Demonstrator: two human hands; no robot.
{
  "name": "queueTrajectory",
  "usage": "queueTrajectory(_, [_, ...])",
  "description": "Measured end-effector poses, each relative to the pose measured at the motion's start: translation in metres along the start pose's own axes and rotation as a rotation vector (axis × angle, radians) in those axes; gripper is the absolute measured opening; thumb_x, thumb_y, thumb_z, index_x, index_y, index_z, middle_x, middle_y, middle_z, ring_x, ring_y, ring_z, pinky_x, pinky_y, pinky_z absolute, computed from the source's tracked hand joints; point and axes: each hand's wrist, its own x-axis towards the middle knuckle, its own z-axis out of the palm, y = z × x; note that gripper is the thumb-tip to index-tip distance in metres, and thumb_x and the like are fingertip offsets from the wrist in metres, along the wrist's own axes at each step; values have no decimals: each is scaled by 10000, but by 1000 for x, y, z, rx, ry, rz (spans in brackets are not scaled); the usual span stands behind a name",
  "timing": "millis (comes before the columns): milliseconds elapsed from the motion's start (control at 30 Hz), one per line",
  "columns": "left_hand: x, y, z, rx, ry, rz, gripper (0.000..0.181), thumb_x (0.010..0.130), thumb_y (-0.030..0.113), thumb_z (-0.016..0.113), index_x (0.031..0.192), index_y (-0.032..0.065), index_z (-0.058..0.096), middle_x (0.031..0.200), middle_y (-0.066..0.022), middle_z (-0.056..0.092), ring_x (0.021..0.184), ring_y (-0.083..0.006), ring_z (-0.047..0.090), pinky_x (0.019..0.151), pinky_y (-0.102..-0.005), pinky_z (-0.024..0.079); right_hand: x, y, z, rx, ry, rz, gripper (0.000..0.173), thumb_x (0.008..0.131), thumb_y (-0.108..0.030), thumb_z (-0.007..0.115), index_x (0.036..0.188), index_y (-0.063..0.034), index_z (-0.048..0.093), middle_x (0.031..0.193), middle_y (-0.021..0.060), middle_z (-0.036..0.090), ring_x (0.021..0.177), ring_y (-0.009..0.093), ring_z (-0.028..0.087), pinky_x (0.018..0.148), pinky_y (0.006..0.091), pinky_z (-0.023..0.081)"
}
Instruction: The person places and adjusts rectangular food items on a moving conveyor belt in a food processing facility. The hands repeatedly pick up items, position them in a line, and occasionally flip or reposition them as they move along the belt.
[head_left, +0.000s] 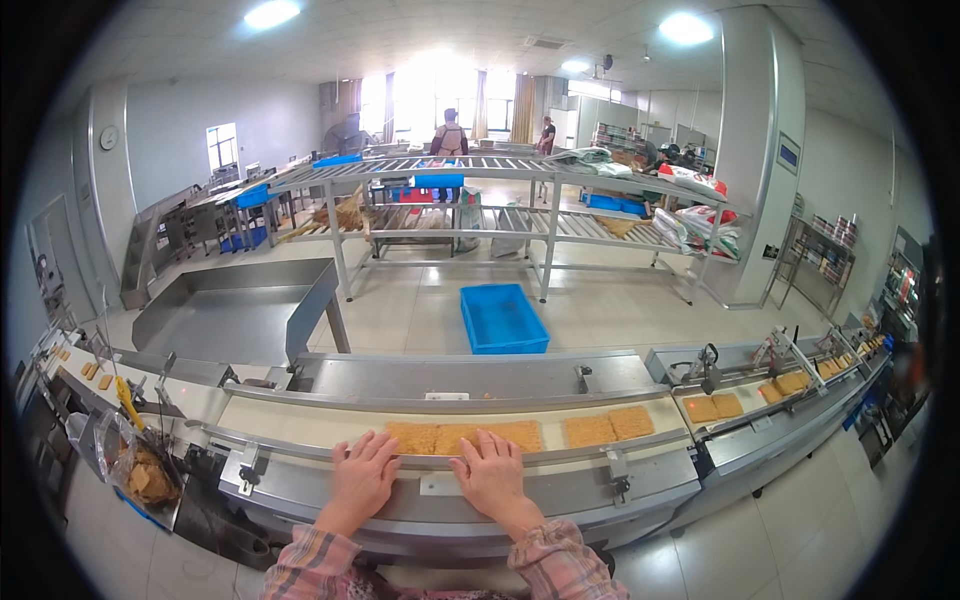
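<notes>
My left hand (361, 474) rests over the near guide rail (562, 454) of a conveyor belt (300, 420). Its extended fingers are at the left end of a row of flat, square, golden biscuits (414, 437), and it holds nothing. With fingertips over the same row, my right hand (493, 471) lies palm down and grips nothing; whether it presses on the biscuits I cannot tell. Its fingers hide part of the row. A separate pair of biscuits (609, 427) lies farther right on the belt.
More biscuits (712, 407) sit on the adjoining right conveyor. At left are a clear bag of brown pieces (150, 480) and a steel hopper tray (225, 307). Beyond stand a blue crate (504, 318) and a roller rack (551, 247). People (450, 139) are in the background.
</notes>
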Motion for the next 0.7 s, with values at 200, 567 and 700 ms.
queueTrajectory(200, [11,18,21,-14,-139,121,275,949,322,580,1181,187,640,1237,4,645,1188,-239,579,1032,-578,286,-1,1,2,-34,33,13,398,910,-399,624,1166,-106,703,1240,160,630,1190,329,554,999,496,383])
queueTrajectory(567, [15,27,13,-128,76,69,197,879,153,647,1067,98,664,1117,-48,662,1102,-261,593,958,-436,379,1,2,-3,102,90,32,341,914,-334,623,1122,-79,713,1210,134,636,1149,313,570,1020,487,369])
queueTrajectory(700, [15,25,13,-186,128,105,182,841,91,671,1021,81,648,1047,-64,644,1041,-271,597,913,-417,413,1,3,-13,262,87,87,250,866,-211,655,1062,-61,699,1133,127,636,1059,318,586,962,477,410])
